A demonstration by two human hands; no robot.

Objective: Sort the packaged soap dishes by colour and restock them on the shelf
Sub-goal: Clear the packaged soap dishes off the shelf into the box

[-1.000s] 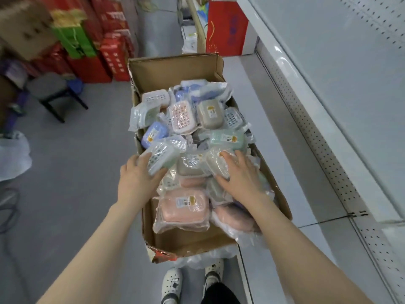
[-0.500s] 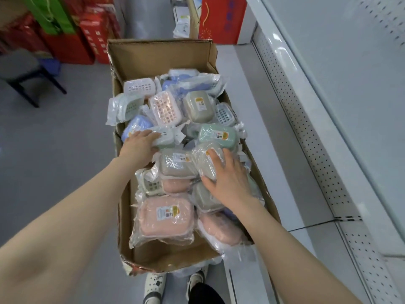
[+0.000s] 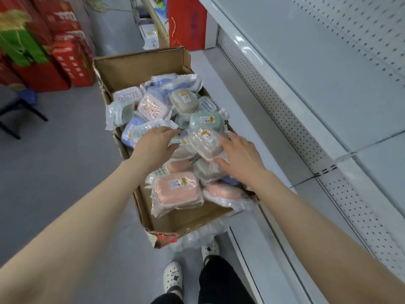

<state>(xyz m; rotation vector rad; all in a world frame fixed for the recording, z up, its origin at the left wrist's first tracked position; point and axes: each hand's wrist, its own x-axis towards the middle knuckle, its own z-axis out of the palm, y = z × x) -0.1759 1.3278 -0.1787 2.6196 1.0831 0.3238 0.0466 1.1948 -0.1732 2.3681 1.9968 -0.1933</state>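
While packaged soap dishes (image 3: 177, 189) fill the cardboard box (image 3: 140, 69) (on the floor (image 3: 65, 172) beside the shelf (image 3: 306, 62)), the left hand (image 3: 153, 145) rests loose-fingered on them; the right hand (image 3: 243, 159) touches a beige one (image 3: 203, 141) with spread fingers (image 3: 228, 141).

Stacked red cardboard gift boxes (image 3: 65, 62) and a green carton (image 3: 19, 47) at far left, above a black-legged grey stool (image 3: 8, 99) on grey floor (image 3: 65, 172). Farther back, an upright red paper bag (image 3: 186, 23) beside a small white carton (image 3: 151, 38). At bottom, white perforated clogs (image 3: 173, 276).
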